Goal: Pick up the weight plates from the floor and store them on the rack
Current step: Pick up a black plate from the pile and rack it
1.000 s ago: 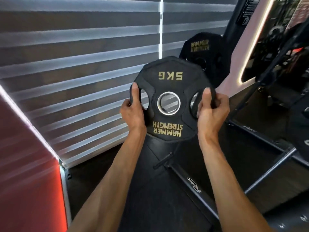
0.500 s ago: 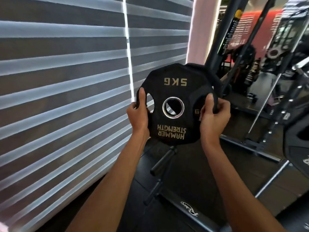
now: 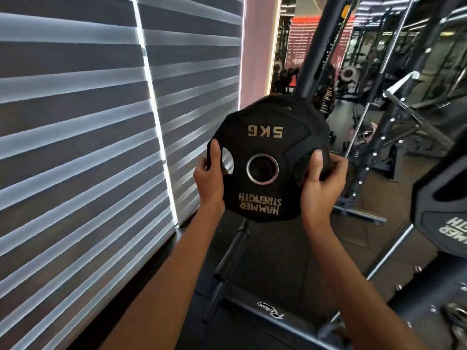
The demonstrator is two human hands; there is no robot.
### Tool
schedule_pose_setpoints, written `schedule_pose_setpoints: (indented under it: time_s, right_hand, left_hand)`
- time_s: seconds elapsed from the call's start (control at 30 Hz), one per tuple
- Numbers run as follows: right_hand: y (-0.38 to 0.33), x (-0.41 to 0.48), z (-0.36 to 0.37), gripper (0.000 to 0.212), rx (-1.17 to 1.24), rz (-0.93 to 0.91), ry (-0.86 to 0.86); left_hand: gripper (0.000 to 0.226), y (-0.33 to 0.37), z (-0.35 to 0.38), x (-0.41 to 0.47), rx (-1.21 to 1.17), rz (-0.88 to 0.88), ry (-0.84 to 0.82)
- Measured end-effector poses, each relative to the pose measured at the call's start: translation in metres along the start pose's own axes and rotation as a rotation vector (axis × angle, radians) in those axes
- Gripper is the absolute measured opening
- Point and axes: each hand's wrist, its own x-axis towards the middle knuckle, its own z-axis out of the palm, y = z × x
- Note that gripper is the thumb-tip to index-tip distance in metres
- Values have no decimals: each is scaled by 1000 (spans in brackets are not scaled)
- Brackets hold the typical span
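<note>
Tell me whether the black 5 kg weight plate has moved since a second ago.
Yes. The black 5 kg weight plate has gone rightward, away from the striped window blinds, toward the black rack upright.

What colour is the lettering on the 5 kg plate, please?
Gold on the black 5 kg plate, clearest in the head view.

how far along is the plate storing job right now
Done: the 5 kg plate is off the floor, and a larger plate at right appears already hung. In hand: left hand and right hand hold it upright. Left: sliding it onto a rack peg; the lower peg is bare.
</note>
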Motion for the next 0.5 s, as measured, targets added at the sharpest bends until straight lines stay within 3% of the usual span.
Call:
schedule_pose_setpoints:
  time_s: [0.3, 0.5]
  right_hand:
    - [8, 21, 2, 40, -176, 2, -83]
    - [10, 39, 7, 36, -250, 77, -137]
  left_hand:
    - [31, -1, 17, 18, 75, -64, -141]
    - [60, -5, 25, 35, 95, -100, -221]
